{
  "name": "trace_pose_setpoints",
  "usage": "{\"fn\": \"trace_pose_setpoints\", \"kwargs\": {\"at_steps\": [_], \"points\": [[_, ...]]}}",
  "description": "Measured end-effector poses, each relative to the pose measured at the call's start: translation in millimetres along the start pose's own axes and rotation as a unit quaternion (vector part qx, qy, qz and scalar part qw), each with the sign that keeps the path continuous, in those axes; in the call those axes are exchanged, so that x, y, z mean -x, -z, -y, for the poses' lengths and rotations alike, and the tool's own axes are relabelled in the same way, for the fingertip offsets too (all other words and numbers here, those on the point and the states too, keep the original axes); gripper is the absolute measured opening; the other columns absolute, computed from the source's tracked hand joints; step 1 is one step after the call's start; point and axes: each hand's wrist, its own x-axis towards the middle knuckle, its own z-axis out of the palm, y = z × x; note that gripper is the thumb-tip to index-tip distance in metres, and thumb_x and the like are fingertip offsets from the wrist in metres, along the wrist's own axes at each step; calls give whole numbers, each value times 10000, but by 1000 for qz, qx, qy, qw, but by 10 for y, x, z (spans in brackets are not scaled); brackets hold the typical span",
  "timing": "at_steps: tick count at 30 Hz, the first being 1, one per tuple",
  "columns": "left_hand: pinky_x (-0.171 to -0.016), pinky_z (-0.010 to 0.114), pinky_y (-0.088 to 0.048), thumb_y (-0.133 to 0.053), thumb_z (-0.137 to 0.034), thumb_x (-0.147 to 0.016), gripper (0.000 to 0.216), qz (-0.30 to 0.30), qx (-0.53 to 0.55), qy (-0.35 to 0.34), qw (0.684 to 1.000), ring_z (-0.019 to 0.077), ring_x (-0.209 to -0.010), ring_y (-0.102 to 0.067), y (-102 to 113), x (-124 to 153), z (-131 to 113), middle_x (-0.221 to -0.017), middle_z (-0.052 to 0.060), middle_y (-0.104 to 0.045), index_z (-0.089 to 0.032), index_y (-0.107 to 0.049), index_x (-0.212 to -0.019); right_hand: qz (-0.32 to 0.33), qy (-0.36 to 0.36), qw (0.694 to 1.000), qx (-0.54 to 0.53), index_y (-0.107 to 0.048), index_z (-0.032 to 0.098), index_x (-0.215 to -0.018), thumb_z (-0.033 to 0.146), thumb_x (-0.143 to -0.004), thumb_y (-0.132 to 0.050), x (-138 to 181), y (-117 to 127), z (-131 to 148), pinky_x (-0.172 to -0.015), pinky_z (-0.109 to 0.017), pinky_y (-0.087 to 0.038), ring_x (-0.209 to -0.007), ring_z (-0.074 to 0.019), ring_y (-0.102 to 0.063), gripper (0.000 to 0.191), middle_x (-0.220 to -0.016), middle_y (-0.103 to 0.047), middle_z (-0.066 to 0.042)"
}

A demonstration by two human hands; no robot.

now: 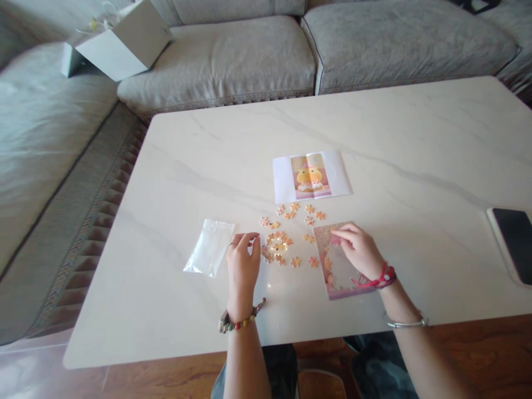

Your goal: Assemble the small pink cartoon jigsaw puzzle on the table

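Observation:
My right hand (pixel 356 248) reaches over the puzzle board (pixel 338 292). Its fingers come together at the upper left part of the board, and whatever they pinch is too small to make out. Assembled pieces line the board's border around a plain grey middle. Left of the board lie several loose jigsaw pieces (pixel 279 241) in orange, yellow and pink. Beside them my left hand (pixel 243 260) hovers with fingers curled and thumb near the fingertips; I cannot tell what, if anything, is between them. A clear plastic bag (pixel 209 247) lies flat to its left.
A creased reference picture (pixel 310 176) of a yellow character lies behind the pieces. A phone (pixel 513 244) rests at the table's right. The white marbled table (pixel 199 166) borders a grey sofa (pixel 233 61), where a white box (pixel 124 41) sits at the back left.

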Motion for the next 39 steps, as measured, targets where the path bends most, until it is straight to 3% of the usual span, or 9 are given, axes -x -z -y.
{"fn": "trace_pose_setpoints", "kwargs": {"at_steps": [2,5,7,9,22,26,31,35,39], "points": [[-690,284,-433,-422,-275,-786,218,0,-6,-2,1000,150,-704,-547,-3,-12,34,-825,46,-580,-179,-616,-817,-64,-76,984,-147,-649,183,-782,190,-726,-464,-66,117,-128,-536,-246,-419,-578,-109,-506,193,-687,-569,-19],[-687,287,-434,-423,-281,-785,221,1,-12,1,1000,149,-696,-548,-7,-38,73,-825,44,-582,-183,-618,-819,-215,-189,887,-363,-632,168,-713,214,-657,-537,-114,288,-311,-364,-187,-261,-402,-39,-342,119,-584,-520,25],[-690,285,-435,-426,-281,-783,219,2,-12,-4,1000,147,-692,-551,-21,-55,81,-818,43,-583,-183,-620,-815,-275,-216,826,-442,-620,167,-674,186,-589,-580,-109,380,-396,-345,-171,-218,-390,-16,-318,96,-625,-550,24],[-692,281,-437,-428,-275,-780,218,4,-10,-14,1000,146,-694,-552,-45,-67,75,-815,44,-583,-180,-622,-813,-306,-219,800,-468,-618,168,-653,170,-554,-602,-91,442,-430,-340,-167,-209,-391,-12,-332,100,-635,-564,21],[-691,276,-441,-471,-237,-778,170,-14,-1,-34,999,136,-699,-537,-44,7,-15,-821,36,-568,-173,-618,-834,-250,-107,861,-430,-639,152,-690,186,-608,-628,-19,545,-197,-374,-194,-244,-416,-33,-367,89,-583,-553,9],[-700,273,-448,-519,-223,-761,141,7,-1,-48,999,133,-722,-541,-47,43,-98,-841,31,-568,-182,-616,-854,-193,-80,907,-365,-637,168,-778,255,-670,-615,7,488,-125,-402,-199,-308,-439,-52,-399,140,-579,-537,20],[-735,260,-453,-541,-193,-756,161,92,10,-122,988,116,-758,-553,26,79,-45,-900,13,-566,-218,-605,-900,2,63,991,-122,-641,187,-795,272,-736,-569,50,181,199,-555,-240,-427,-582,-109,-524,126,-708,-615,-21],[-716,272,-462,-566,-178,-741,174,79,-24,-95,992,122,-740,-549,139,102,93,-869,20,-566,-204,-603,-909,87,149,985,24,-627,180,-841,147,-744,-549,93,-180,420,-615,-257,-436,-637,-123,-541,128,-786,-603,-37],[-691,273,-467,-571,-119,-724,197,76,-41,-55,995,123,-722,-547,194,123,183,-849,28,-562,-187,-601,-907,102,169,975,105,-616,171,-858,145,-698,-616,122,-446,482,-704,-302,-438,-800,-178,-541,162,-874,-569,-70]]}}
